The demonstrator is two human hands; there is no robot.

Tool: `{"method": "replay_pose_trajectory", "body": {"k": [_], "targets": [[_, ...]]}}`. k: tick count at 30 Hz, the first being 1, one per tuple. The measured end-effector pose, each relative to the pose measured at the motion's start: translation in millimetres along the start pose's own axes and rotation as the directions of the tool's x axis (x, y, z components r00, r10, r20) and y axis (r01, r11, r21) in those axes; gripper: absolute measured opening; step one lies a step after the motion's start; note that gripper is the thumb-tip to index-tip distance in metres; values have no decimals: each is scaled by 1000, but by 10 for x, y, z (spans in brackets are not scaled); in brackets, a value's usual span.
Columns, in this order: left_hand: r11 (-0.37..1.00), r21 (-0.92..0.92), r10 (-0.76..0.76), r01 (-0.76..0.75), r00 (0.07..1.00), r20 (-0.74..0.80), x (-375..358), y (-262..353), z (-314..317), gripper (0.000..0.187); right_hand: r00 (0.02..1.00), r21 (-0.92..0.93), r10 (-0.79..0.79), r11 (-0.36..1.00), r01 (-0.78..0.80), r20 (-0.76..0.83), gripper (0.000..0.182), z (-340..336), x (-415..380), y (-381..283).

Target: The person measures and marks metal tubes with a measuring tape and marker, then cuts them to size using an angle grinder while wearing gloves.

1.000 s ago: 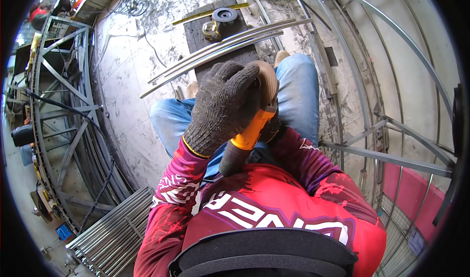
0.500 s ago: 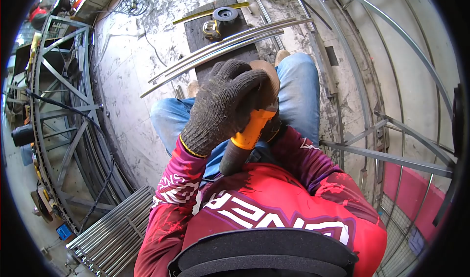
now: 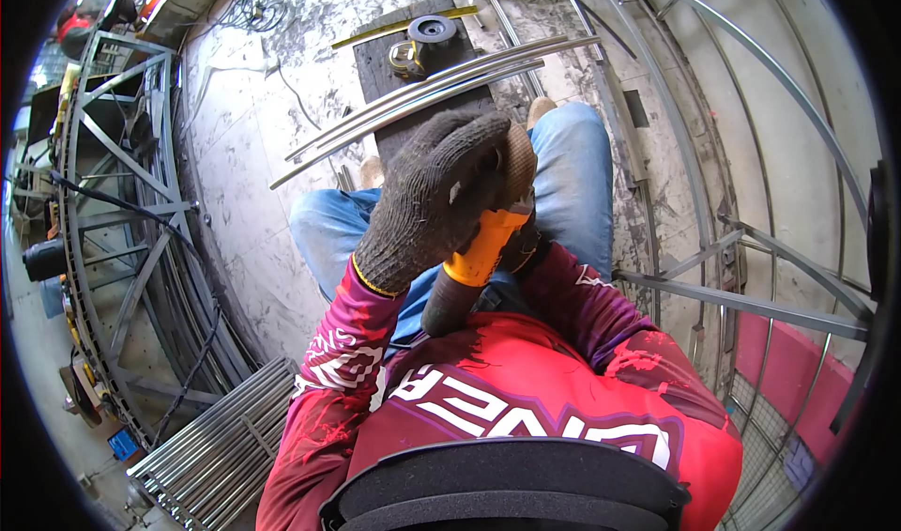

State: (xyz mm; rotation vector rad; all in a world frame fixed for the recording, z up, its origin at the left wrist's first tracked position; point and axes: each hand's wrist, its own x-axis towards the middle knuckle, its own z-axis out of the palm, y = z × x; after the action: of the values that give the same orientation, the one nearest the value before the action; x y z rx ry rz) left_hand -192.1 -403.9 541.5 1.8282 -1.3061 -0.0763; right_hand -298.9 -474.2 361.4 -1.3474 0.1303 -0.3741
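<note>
An orange and black angle grinder (image 3: 477, 249) is held above my lap, its dark rear end close to my shirt. A brown disc (image 3: 520, 167) sits at its head. My left hand (image 3: 422, 198), in a dark knit glove, is closed around the near side of the disc, the fingers curled over its edge. My right hand (image 3: 523, 247), also gloved, grips the grinder from its far side. Most of its fingers are hidden behind the orange body.
Thin metal tubes (image 3: 441, 88) lie across a dark board (image 3: 375, 60) in front of my feet. On the board are a tape measure (image 3: 405, 59) and a round black disc-shaped object (image 3: 433, 30). Metal frames stand left and right; a tube stack (image 3: 221, 442) lies lower left.
My left hand has turned and slid slightly at the disc, its fingers now more tightly together. The disc shows at a different angle. The grinder body and right hand stay put.
</note>
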Motion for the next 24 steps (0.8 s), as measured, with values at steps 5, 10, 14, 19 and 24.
{"method": "replay_pose_trajectory", "body": {"k": [5, 10, 14, 19, 24], "targets": [[988, -14, -156, 155, 984, -85, -20, 39, -41, 43, 971, 847, 238, 516, -129, 3, 55, -1, -21, -49], [985, -16, -173, 175, 983, 62, -18, -7, -70, 33, 906, 950, 321, 50, -308, 277, 80, 6, 52, -309], [994, 45, -105, 99, 984, 146, 79, 2, -137, 28, 888, 943, 318, -128, -308, 333, 82, 20, 47, -331], [981, 81, -192, 179, 956, 221, 155, 7, -176, 26, 972, 888, 174, 404, -219, 160, 81, 81, 61, -284], [961, 118, -266, 248, 950, 167, 137, 28, -68, 29, 980, 835, 66, 515, -195, 189, 75, 41, 57, -209]]}}
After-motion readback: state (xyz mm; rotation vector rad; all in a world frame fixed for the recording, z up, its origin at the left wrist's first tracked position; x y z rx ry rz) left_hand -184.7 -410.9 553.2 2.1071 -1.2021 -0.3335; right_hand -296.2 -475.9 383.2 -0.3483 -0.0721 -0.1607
